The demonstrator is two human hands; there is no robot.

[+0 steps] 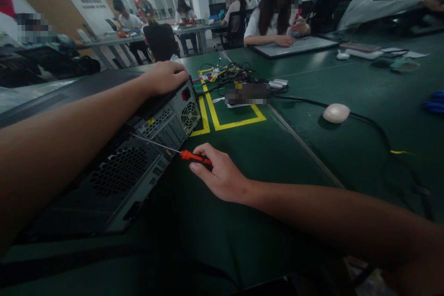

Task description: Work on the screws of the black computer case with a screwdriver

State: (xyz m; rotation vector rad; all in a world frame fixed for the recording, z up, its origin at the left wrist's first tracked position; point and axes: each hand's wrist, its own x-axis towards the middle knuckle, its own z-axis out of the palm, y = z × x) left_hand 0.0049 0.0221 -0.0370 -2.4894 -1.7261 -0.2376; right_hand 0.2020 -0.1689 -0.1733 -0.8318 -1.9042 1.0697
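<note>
A dark computer case lies on its side at the left, its rear panel with vents, ports and a fan grille facing me. My left hand rests on top near the far rear corner, fingers bent over the edge and holding it. In my right hand, closed, is a screwdriver with an orange-and-black handle. Its long thin shaft points left to the rear panel, near the slot covers. Whether the tip sits in a screw I cannot tell.
Beyond the case lies a tangle of cables by yellow tape on the green table. A white computer mouse and a black cable are to the right. Across the table, a person works at a flat panel.
</note>
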